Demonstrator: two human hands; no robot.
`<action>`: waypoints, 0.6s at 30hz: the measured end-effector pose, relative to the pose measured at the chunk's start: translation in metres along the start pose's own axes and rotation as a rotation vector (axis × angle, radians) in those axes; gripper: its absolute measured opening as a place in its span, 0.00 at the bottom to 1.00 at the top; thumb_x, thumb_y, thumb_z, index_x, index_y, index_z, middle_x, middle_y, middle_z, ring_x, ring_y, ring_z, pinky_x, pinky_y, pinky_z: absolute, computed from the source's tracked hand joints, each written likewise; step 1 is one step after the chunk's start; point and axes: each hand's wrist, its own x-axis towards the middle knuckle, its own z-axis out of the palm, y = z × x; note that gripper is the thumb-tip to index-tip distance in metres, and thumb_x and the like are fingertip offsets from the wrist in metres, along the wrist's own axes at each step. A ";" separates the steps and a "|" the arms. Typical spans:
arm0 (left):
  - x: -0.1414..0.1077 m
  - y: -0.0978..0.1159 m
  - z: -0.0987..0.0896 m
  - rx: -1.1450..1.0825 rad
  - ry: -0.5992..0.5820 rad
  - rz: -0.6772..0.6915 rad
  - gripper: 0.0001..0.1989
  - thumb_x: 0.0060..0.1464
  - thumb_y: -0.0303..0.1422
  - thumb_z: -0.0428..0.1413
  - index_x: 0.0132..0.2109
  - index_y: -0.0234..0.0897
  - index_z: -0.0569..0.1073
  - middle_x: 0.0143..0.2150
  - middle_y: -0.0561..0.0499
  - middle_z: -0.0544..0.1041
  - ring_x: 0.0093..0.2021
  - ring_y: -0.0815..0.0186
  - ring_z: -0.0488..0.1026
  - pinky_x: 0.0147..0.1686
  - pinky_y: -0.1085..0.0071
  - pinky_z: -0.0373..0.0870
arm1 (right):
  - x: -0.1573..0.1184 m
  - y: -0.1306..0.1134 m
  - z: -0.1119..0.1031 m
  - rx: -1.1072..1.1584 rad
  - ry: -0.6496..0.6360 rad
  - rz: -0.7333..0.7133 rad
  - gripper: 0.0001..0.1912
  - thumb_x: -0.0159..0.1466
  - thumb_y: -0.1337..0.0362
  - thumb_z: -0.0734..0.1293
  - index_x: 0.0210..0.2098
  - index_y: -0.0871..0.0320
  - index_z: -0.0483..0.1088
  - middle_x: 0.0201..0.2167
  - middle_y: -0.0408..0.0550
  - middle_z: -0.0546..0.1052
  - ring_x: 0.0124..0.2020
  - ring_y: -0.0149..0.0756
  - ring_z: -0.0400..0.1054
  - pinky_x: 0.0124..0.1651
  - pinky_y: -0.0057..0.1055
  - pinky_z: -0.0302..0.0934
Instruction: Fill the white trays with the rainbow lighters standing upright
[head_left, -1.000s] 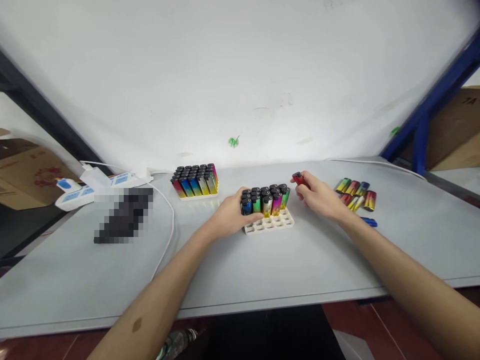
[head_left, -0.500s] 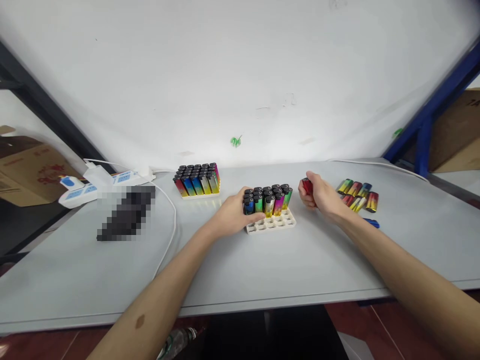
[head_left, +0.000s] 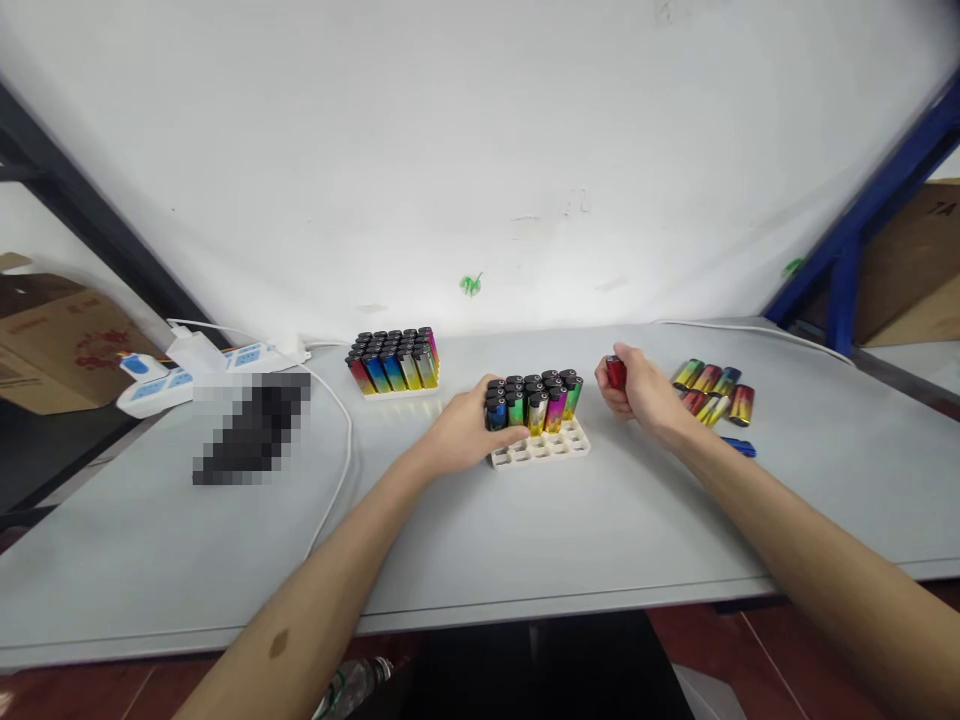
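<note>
My left hand (head_left: 466,432) grips the left end of a white holed tray (head_left: 541,450), its thumb across the front beside the lighters. Several black-topped lighters (head_left: 555,408) stand upright in the tray's back rows; the front rows show bare holes. To the right of the tray, my right hand (head_left: 637,392) is closed around a red lighter (head_left: 616,372), held above the table with its red end showing and the rest hidden by the fingers. Beyond that hand, several shiny multicoloured lighters (head_left: 741,404) lie loose on the table, one blue lighter (head_left: 741,446) nearest me.
A second tray (head_left: 401,392) full of upright lighters stands near the wall. At left are a white power strip (head_left: 154,393), a white cable (head_left: 349,430) and a blurred dark object (head_left: 255,430). Blue shelf posts (head_left: 847,290) and a cardboard box (head_left: 911,270) are at right.
Almost nothing differs. The view has shifted very slightly, and both hands keep the same grips in nearly the same places.
</note>
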 end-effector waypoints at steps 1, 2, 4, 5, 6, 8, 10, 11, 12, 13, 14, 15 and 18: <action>0.000 0.000 0.000 0.002 -0.003 -0.003 0.25 0.49 0.44 0.62 0.51 0.42 0.66 0.44 0.51 0.78 0.43 0.58 0.76 0.39 0.66 0.70 | 0.000 0.000 0.000 -0.010 0.004 -0.003 0.24 0.66 0.44 0.52 0.23 0.54 0.59 0.14 0.36 0.51 0.15 0.28 0.42 0.18 0.27 0.38; 0.000 0.000 0.000 0.004 -0.003 -0.005 0.25 0.49 0.44 0.62 0.51 0.42 0.66 0.44 0.51 0.78 0.43 0.58 0.76 0.39 0.66 0.70 | 0.001 0.000 0.000 -0.020 0.004 -0.006 0.25 0.65 0.42 0.52 0.23 0.54 0.59 0.14 0.36 0.51 0.15 0.28 0.42 0.18 0.27 0.38; 0.000 0.000 0.000 0.010 0.002 -0.005 0.25 0.49 0.44 0.62 0.51 0.42 0.66 0.44 0.51 0.78 0.43 0.57 0.76 0.40 0.66 0.70 | 0.000 0.001 0.000 -0.033 -0.006 -0.012 0.26 0.65 0.41 0.53 0.23 0.55 0.59 0.14 0.37 0.51 0.15 0.27 0.42 0.18 0.27 0.38; 0.000 0.000 0.000 0.010 0.005 -0.003 0.25 0.49 0.44 0.62 0.51 0.42 0.66 0.44 0.51 0.78 0.44 0.57 0.76 0.40 0.66 0.70 | 0.000 0.001 0.000 -0.036 -0.014 -0.019 0.25 0.65 0.43 0.53 0.24 0.55 0.60 0.14 0.37 0.52 0.15 0.27 0.42 0.18 0.27 0.38; 0.000 0.000 0.000 0.006 0.006 0.001 0.25 0.49 0.43 0.62 0.51 0.42 0.66 0.45 0.51 0.78 0.44 0.57 0.76 0.40 0.66 0.70 | 0.000 0.000 0.000 -0.036 -0.022 -0.029 0.23 0.66 0.45 0.53 0.24 0.55 0.60 0.14 0.37 0.52 0.15 0.28 0.42 0.18 0.27 0.38; 0.000 0.000 0.000 -0.003 0.005 0.009 0.25 0.48 0.43 0.62 0.52 0.43 0.66 0.46 0.52 0.78 0.46 0.57 0.75 0.41 0.66 0.70 | -0.002 -0.001 0.000 -0.027 -0.033 -0.055 0.19 0.66 0.50 0.53 0.25 0.54 0.60 0.15 0.37 0.52 0.15 0.28 0.43 0.18 0.26 0.39; 0.000 0.000 0.000 -0.008 0.001 0.013 0.25 0.48 0.43 0.62 0.52 0.43 0.66 0.46 0.52 0.78 0.46 0.57 0.75 0.42 0.65 0.70 | -0.004 -0.002 0.000 -0.014 -0.039 -0.071 0.16 0.66 0.53 0.53 0.26 0.54 0.59 0.15 0.37 0.52 0.16 0.28 0.43 0.18 0.26 0.38; 0.000 0.000 0.000 -0.008 0.001 0.012 0.26 0.48 0.43 0.63 0.52 0.43 0.66 0.46 0.52 0.78 0.46 0.57 0.75 0.42 0.65 0.70 | -0.004 -0.002 0.000 -0.009 -0.039 -0.074 0.16 0.66 0.54 0.54 0.26 0.54 0.59 0.15 0.37 0.52 0.16 0.28 0.43 0.18 0.26 0.38; 0.000 0.000 0.000 -0.009 0.003 0.010 0.26 0.48 0.43 0.63 0.52 0.42 0.66 0.46 0.52 0.78 0.46 0.57 0.75 0.42 0.65 0.70 | -0.005 -0.003 0.000 -0.008 -0.037 -0.076 0.15 0.66 0.55 0.54 0.26 0.54 0.59 0.15 0.37 0.52 0.16 0.28 0.43 0.18 0.25 0.38; 0.000 0.000 0.000 -0.011 0.002 0.006 0.26 0.48 0.44 0.63 0.52 0.42 0.66 0.46 0.51 0.78 0.46 0.57 0.75 0.42 0.65 0.70 | -0.005 -0.003 0.000 -0.012 -0.030 -0.079 0.15 0.66 0.55 0.54 0.27 0.54 0.60 0.15 0.37 0.53 0.16 0.28 0.43 0.18 0.25 0.39; 0.000 0.000 0.000 -0.014 0.001 0.004 0.26 0.48 0.44 0.62 0.52 0.42 0.66 0.46 0.51 0.78 0.46 0.57 0.75 0.42 0.65 0.70 | -0.004 -0.002 0.000 -0.017 -0.020 -0.084 0.15 0.67 0.55 0.54 0.27 0.54 0.60 0.15 0.37 0.53 0.16 0.28 0.43 0.18 0.25 0.39; 0.000 0.000 0.000 -0.016 0.001 0.002 0.26 0.48 0.44 0.62 0.52 0.42 0.66 0.46 0.51 0.78 0.46 0.57 0.75 0.42 0.65 0.70 | -0.004 -0.002 0.000 -0.022 -0.005 -0.089 0.16 0.67 0.53 0.53 0.28 0.54 0.61 0.15 0.37 0.53 0.16 0.28 0.44 0.18 0.25 0.39; 0.000 0.000 0.000 -0.019 -0.004 0.005 0.25 0.48 0.43 0.62 0.52 0.43 0.66 0.46 0.52 0.78 0.46 0.58 0.75 0.42 0.65 0.70 | 0.000 0.002 0.000 -0.003 0.049 -0.101 0.22 0.67 0.46 0.53 0.29 0.55 0.65 0.17 0.38 0.54 0.16 0.28 0.45 0.17 0.26 0.41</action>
